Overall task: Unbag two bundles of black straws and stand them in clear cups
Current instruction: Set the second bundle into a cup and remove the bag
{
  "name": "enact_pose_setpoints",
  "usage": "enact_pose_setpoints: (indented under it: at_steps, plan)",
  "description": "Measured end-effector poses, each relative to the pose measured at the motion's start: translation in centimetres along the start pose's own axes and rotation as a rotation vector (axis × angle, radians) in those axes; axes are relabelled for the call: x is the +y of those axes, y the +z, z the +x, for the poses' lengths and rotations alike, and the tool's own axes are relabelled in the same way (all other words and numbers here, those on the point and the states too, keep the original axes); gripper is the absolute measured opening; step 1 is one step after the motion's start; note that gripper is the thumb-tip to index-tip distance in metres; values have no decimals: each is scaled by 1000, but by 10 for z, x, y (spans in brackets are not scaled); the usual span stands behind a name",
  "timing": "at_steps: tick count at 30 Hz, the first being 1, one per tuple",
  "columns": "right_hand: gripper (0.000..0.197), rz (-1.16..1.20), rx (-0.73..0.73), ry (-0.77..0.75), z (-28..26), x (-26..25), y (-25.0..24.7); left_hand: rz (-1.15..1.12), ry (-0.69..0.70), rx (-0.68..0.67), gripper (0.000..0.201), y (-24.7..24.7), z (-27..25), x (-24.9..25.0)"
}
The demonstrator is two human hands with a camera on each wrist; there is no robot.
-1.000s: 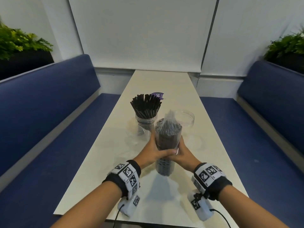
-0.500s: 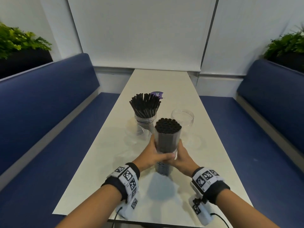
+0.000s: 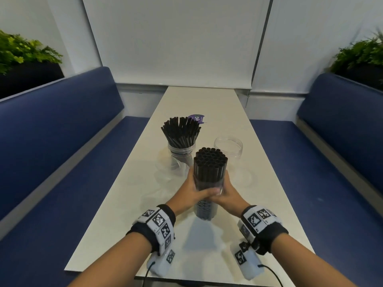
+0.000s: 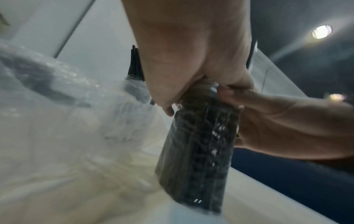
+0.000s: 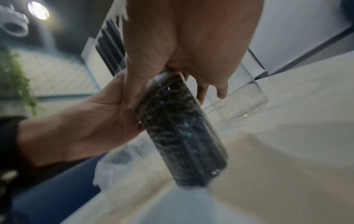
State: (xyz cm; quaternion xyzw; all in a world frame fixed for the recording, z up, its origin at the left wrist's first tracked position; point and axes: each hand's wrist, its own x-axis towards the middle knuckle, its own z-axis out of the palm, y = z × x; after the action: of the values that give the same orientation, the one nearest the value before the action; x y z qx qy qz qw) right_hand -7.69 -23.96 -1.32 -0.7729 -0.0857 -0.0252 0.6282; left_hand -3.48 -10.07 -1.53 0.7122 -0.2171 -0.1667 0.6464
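Note:
A bundle of black straws stands upright above the white table, its lower part still in a clear plastic bag and its top bare. My left hand and right hand both grip the bagged bundle at mid height, fingers wrapped round it. Behind it, a clear cup holds a fanned bunch of black straws. An empty clear cup stands to the right of that one.
An empty crumpled clear bag lies on the table left of my hands. A purple label lies behind the filled cup. Blue benches run along both sides, with plants on the ledges.
The clear bag has slid down off the top of the bundle, baring the straw ends. Both hands have kept their grip and the bundle has risen slightly.

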Motion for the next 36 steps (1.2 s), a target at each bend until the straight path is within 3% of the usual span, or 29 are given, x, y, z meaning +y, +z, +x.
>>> enact_pose_setpoints:
  at_steps: [7, 12, 15, 19, 22, 25, 30, 36]
  plan:
    - [94, -64, -68, 112, 1, 6, -10, 72, 9, -54, 71, -5, 10, 7]
    - [91, -92, 75, 152, 6, -18, -28, 33, 23, -70, 77, -16, 21, 32]
    - [80, -115, 150, 173, 10, -45, -46, 79, 92, -25, 56, -25, 23, 50]
    - [70, -66, 221, 224, 24, -76, -68, 467, 331, -176, 82, -27, 34, 66]
    - [75, -2, 165, 296, 38, -94, -85, 523, 418, -259, 101, -17, 42, 88]
    - [79, -27, 39, 276, 50, -109, -103, 425, 369, -182, 101, -11, 57, 111]
    - [69, -64, 174, 188, 71, -121, -118, 302, 272, -22, 94, -9, 86, 134]
    - [71, -11, 211, 208, 85, -116, -125, 286, 230, 23, 112, -1, 104, 145]
